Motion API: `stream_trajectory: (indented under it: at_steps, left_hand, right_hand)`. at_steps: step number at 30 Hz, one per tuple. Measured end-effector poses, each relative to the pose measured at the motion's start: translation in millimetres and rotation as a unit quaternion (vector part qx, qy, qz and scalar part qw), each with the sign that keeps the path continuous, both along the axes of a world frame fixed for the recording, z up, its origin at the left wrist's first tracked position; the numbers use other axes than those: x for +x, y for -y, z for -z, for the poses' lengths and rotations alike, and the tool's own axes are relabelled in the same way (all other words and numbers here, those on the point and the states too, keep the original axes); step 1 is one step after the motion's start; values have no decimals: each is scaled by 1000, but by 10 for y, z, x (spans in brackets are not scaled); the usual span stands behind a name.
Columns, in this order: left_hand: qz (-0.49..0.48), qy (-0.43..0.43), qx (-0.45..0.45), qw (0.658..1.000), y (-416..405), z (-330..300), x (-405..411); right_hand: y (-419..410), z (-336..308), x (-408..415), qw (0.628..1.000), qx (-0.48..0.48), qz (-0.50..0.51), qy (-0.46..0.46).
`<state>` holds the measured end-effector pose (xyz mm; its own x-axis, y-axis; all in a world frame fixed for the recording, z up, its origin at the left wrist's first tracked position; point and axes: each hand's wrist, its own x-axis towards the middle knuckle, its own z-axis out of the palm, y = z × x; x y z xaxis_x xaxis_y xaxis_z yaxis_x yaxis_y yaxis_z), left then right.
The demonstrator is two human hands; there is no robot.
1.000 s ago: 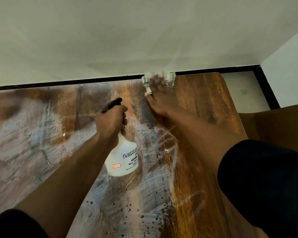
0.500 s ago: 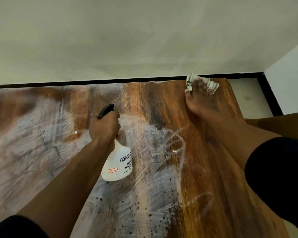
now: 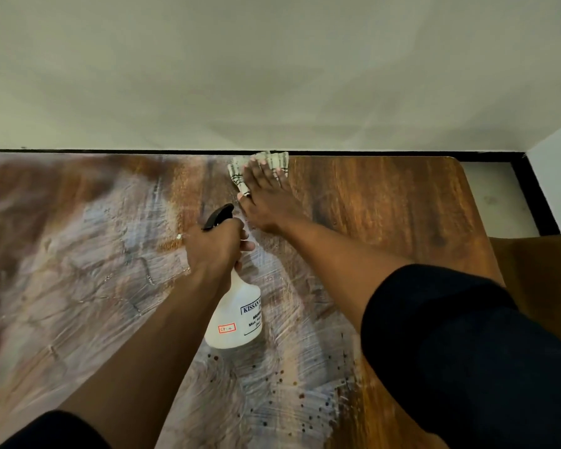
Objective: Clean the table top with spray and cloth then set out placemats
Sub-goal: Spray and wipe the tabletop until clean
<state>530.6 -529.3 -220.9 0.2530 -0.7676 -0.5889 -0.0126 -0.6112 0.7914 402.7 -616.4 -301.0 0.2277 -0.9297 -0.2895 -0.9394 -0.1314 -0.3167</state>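
A brown wooden table top [image 3: 386, 209] fills the lower view, with pale smeared streaks and droplets over its left and middle. My left hand [image 3: 216, 251] grips the neck of a white spray bottle [image 3: 235, 319] with a black trigger head, held just above the table. My right hand [image 3: 266, 199] lies flat, fingers spread, pressing a small white patterned cloth [image 3: 272, 162] against the table at its far edge by the wall. No placemats are in view.
A pale wall [image 3: 272, 76] rises directly behind the table's far edge. At right, a strip of light floor [image 3: 493, 196] with a black skirting line lies beyond the table's rounded corner. A brown surface [image 3: 538, 270] sits lower at right.
My right hand slid the cloth right along the far edge, then back left to the middle. My left hand with the bottle stayed near the same spot.
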Motion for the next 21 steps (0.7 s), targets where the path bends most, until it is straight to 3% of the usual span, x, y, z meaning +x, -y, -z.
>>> stream_trajectory:
  at_steps: [3,10,14,17,21]
  left_hand:
    - [12,-4,3,1000,-2,16,-5]
    - [39,-30,-12,999,-88,29,-41]
    - [56,-15,-12,998,-230,-46,-31]
    - [49,-11,-2,999,-359,-89,-18]
    - [37,-5,-1,999,-560,-166,-82]
  right_hand:
    - [-14,-3,-282,1000,-4,16,3]
    - [-334,37,-1273,986,-9,163,-44]
    - [-394,52,-1354,974,2,222,-51]
    - [-555,9,-1070,983,-14,173,-53]
    - [-1075,46,-594,999,-17,33,-35]
